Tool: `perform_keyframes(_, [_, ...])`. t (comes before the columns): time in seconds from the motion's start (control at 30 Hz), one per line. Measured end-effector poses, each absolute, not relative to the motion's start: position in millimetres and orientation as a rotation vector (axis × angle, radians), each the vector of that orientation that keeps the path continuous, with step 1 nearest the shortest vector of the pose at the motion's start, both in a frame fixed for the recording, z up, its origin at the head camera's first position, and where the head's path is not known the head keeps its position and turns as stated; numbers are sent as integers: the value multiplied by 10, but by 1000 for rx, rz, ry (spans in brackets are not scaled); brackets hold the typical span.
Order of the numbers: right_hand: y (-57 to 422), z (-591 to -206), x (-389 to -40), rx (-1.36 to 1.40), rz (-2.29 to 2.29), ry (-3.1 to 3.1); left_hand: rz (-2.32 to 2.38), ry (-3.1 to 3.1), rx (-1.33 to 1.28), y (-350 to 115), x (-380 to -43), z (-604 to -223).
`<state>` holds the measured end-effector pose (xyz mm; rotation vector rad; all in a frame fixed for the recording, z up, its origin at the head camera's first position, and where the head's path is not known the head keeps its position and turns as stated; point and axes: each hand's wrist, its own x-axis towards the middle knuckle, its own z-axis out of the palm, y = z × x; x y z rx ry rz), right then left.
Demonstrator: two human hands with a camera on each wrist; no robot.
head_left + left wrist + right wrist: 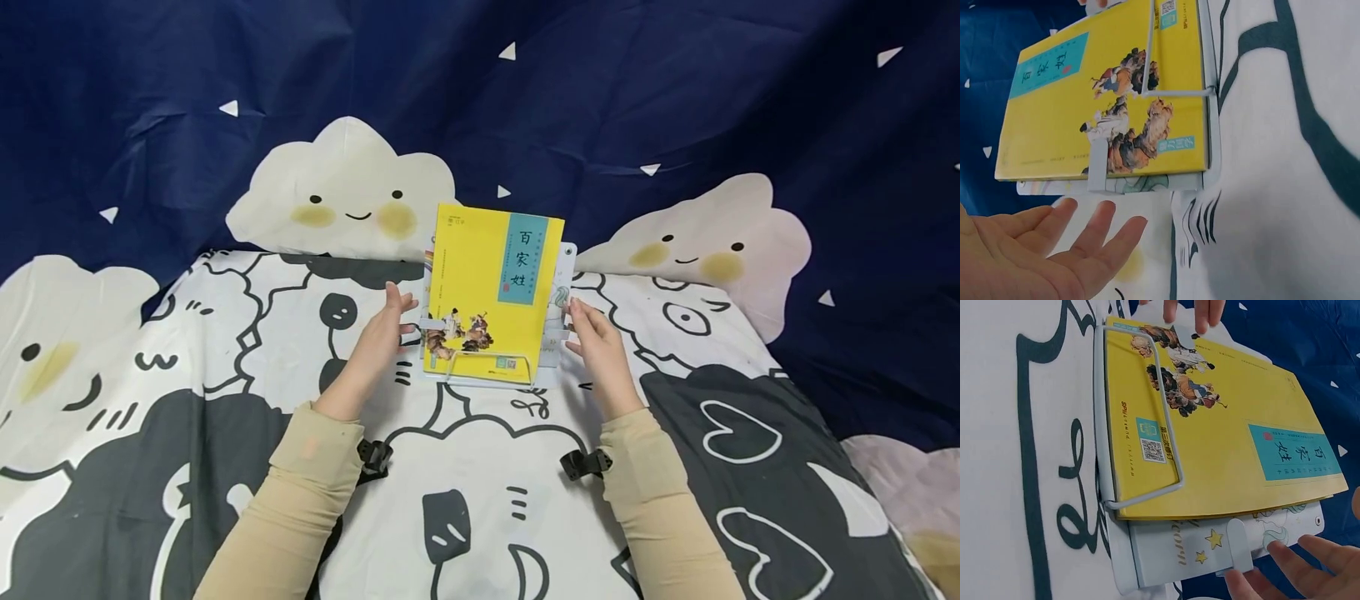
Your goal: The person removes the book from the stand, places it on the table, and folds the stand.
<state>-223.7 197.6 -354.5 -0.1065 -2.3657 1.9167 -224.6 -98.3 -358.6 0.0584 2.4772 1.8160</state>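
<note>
A yellow book (480,292) with a teal title panel leans upright on a pale book stand (1166,556) printed with stars and a unicorn. A white wire holder (1169,425) crosses the lower front of the cover. At the stand's left side, a grey clip (1098,165) overlaps the book's edge; another clip (1239,545) sits on the right side, beyond the book. My left hand (382,335) is just left of the stand, fingers extended and apart from it. Beside the right edge is my right hand (602,354), its fingers close to the clip; contact is unclear.
Beneath the stand lies a white and dark grey cartoon-print cloth (480,467). Cloud-shaped cushions with smiling faces, one at left (348,179) and one at right (712,250), stand behind. A navy curtain (600,83) with white triangles hangs at the back.
</note>
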Motion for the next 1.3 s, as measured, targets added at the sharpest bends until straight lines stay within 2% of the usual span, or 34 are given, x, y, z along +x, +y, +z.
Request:
perform_keyframes(0.6, [1892,-3676,-2245,-176,1987,-2424,1784,2473,128,-877,-2237,-3612])
perform_keyframes(1.3, [1832,-3700,-2217,-182,2138,-2337,1951,2276,68,-875,-2232,-3626])
